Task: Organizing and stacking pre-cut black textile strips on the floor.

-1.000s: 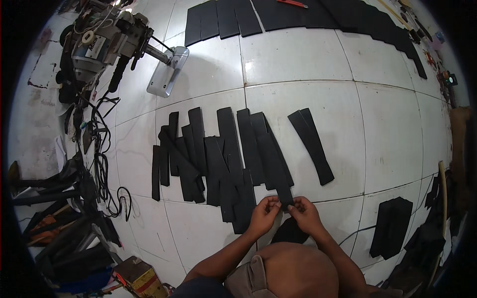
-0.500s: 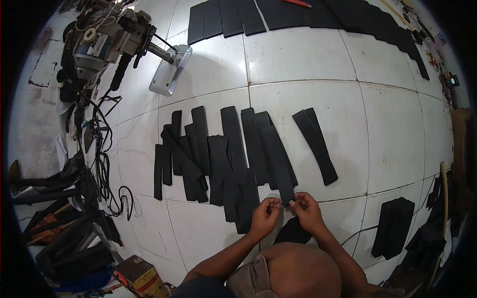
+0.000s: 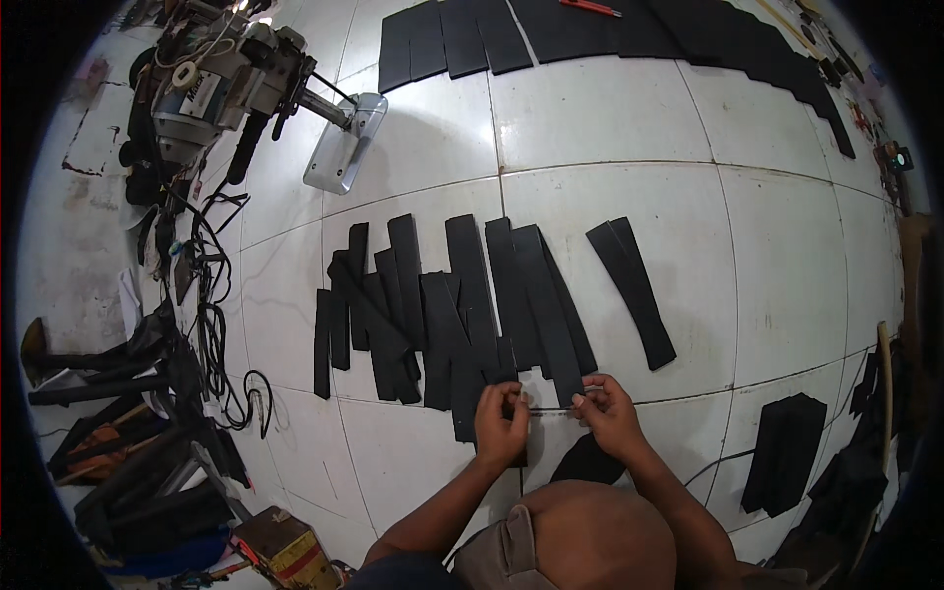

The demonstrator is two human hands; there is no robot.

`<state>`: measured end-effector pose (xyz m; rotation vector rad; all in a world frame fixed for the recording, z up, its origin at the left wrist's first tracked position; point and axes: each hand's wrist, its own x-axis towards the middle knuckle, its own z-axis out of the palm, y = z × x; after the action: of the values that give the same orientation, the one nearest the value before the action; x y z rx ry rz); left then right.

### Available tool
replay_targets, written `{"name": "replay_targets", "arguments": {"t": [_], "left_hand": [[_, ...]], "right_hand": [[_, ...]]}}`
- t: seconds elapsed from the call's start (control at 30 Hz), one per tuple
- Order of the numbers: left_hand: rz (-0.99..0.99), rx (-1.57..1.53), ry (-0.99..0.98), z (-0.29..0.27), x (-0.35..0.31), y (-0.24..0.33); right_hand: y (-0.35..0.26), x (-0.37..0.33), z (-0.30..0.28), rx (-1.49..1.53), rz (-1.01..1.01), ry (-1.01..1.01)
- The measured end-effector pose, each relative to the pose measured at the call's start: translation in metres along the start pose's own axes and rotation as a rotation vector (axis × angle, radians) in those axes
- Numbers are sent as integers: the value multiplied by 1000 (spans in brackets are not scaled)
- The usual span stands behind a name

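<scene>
Several black strips of sheet material (image 3: pixel 470 285) lie overlapping, mostly lengthwise, on the white tiled surface before me. My right hand (image 3: pixel 612 415) pinches the near right corner of one long strip (image 3: pixel 559 339) between thumb and fingers. My left hand (image 3: pixel 503 423) is over the near ends of the strips to its left, fingers curled in. Whether anything is between them is hidden. Two more strips (image 3: pixel 634 295), one partly over the other, lie apart to the right.
A cutting machine with a metal base plate (image 3: pixel 344 147) stands at the far left, with black cables (image 3: pixel 211 324) below it. Black panels (image 3: pixel 590 31) line the far side, a red cutter (image 3: pixel 590 8) on them. Black pieces (image 3: pixel 787 452) lie at right; a box (image 3: pixel 285 551) at lower left.
My left hand has moved left, away from the long strip's near end. My right hand stays at that strip's corner. The whole view has shifted slightly.
</scene>
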<state>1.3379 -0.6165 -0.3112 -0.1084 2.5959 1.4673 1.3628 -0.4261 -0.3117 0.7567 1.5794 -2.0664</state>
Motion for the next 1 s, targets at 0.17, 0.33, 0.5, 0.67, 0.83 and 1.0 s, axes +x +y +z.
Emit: {"name": "replay_targets", "arguments": {"t": [0.17, 0.33, 0.5, 0.67, 0.83, 1.0], "left_hand": [[75, 97, 35, -7, 5, -7], [208, 256, 19, -2, 4, -3], [242, 327, 97, -2, 14, 3], [206, 234, 91, 1, 45, 9], [170, 237, -7, 7, 64, 19], [151, 324, -19, 17, 71, 28]], "right_hand": [[-8, 10, 13, 36, 13, -34], [-5, 21, 21, -88, -5, -56], [-17, 31, 31, -360, -158, -61], [-32, 29, 29, -520, -223, 4], [-37, 22, 31, -797, -371, 13], [-46, 31, 11, -625, -367, 303]]}}
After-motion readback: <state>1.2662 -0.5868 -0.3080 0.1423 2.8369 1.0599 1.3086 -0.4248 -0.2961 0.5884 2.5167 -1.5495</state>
